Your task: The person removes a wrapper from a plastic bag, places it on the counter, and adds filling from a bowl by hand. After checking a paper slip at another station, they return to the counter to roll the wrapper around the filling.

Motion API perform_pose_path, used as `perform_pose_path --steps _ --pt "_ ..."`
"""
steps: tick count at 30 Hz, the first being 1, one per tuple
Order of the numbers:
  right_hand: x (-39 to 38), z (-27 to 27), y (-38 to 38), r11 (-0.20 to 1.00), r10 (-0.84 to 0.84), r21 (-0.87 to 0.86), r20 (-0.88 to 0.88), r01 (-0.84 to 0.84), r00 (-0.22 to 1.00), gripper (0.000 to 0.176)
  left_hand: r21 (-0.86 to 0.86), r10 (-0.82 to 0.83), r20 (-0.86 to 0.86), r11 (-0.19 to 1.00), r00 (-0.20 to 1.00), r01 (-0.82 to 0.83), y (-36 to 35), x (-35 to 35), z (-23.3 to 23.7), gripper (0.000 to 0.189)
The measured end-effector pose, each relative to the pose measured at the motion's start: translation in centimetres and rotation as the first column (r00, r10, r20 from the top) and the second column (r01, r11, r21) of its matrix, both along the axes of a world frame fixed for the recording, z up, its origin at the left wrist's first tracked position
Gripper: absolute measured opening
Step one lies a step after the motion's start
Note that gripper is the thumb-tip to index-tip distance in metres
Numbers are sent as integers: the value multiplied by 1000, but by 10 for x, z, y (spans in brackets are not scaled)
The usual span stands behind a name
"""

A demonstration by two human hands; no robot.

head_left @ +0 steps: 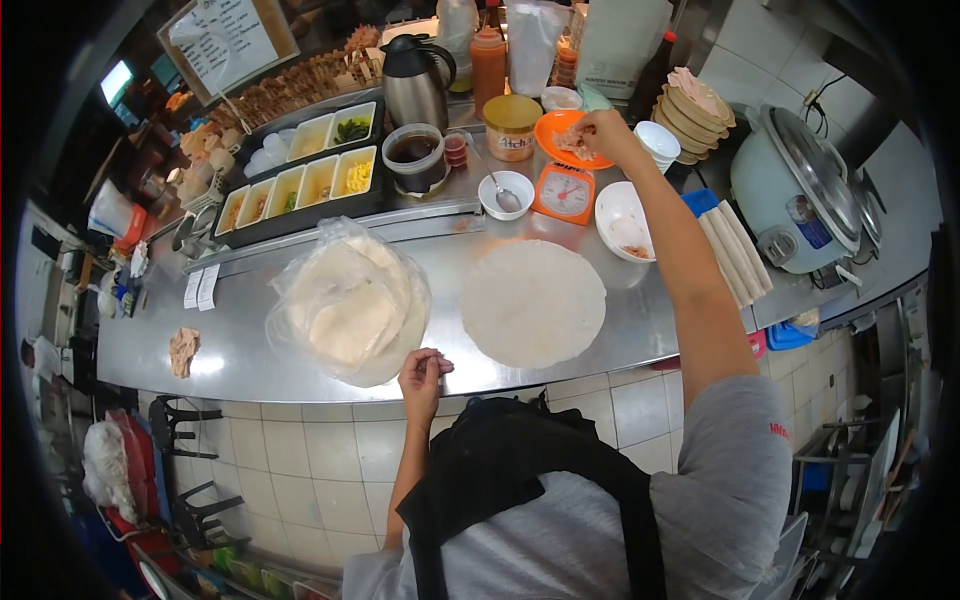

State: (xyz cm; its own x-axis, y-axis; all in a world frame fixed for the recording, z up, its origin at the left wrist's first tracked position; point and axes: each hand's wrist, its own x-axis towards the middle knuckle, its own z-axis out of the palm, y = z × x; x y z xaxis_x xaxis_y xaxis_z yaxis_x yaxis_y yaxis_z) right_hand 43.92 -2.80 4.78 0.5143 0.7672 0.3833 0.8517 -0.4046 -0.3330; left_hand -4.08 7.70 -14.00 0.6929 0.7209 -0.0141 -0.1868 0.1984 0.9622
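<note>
My right hand (604,136) reaches over the orange plate (549,126) on top of the orange scale (564,194). Its fingers are bent at the shredded filling (576,144) on that plate; whether they grip any is too small to tell. Near the counter's front edge, my left hand (427,370) has its fingers curled together, and what is in them, if anything, cannot be made out. Between the hands a round flat wrapper (534,303) lies on the steel counter. Left of it sits a plastic bag of stacked wrappers (350,300).
White bowls (622,220) flank the scale, one holding a spoon (507,199). Rolled wrappers (735,255) and a rice cooker (800,190) stand right. A condiment tray (300,190), a steel jug (412,85) and a jar (511,128) line the back.
</note>
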Motion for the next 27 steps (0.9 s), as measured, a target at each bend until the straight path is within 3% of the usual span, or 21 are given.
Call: perform_pose_path --steps 2,4,5,7,8,10,13,14,15,16,17,21,23,24,26,27 --pt "0 3 -1 1000 -22 19 -51 23 998 21 -1 1 -6 1000 1000 -1 1 -1 0 11" --pt "7 5 -3 974 -68 205 -126 93 990 17 -4 -4 -3 1000 1000 4 1 -1 -1 11" --pt "10 5 -4 975 -67 204 -126 92 990 17 -5 -3 -3 1000 1000 3 1 -1 -1 11" --pt "17 7 -4 923 -2 364 -330 129 944 15 -4 -4 5 1000 1000 4 1 0 -2 11" --pt "20 9 -5 922 -4 364 -331 131 943 15 -4 -6 4 1000 1000 6 1 0 -2 11" --pt "26 14 -7 857 144 491 -517 154 844 15 -9 -12 7 1000 1000 13 1 0 -1 11" --pt "29 16 -2 777 182 613 -434 141 883 16 -5 -13 -1 1000 1000 13 1 0 -1 11" --pt "27 13 -3 778 181 613 -434 142 883 16 -5 -14 -2 1000 1000 14 0 1 -1 11" --pt "23 7 -7 926 -9 356 -310 125 951 15 -6 -11 -9 1000 1000 11 -1 1 0 11" --pt "17 4 -9 984 -153 70 -126 163 980 15 -3 -10 -18 1000 1000 10 0 0 2 11" --pt "19 1 -9 966 -178 161 -153 202 972 14 2 -11 -15 1000 1000 11 2 0 2 11" --pt "13 10 -14 957 -166 199 -222 211 961 16 -4 -7 11 1000 1000 7 0 -2 -1 11" --pt "13 17 -17 927 -81 306 -402 218 912 20 16 -7 -3 1000 1000 7 0 -1 -1 11" --pt "12 20 -17 927 -81 305 -402 217 912 20 14 -9 3 1000 1000 9 1 -1 -1 11" --pt "9 25 -16 873 81 429 -600 234 796 25 12 -11 9 1000 1000 11 1 -1 -3 11" --pt "8 26 -16 872 80 429 -601 237 795 25 12 -9 9 1000 1000 9 1 -1 -3 11"
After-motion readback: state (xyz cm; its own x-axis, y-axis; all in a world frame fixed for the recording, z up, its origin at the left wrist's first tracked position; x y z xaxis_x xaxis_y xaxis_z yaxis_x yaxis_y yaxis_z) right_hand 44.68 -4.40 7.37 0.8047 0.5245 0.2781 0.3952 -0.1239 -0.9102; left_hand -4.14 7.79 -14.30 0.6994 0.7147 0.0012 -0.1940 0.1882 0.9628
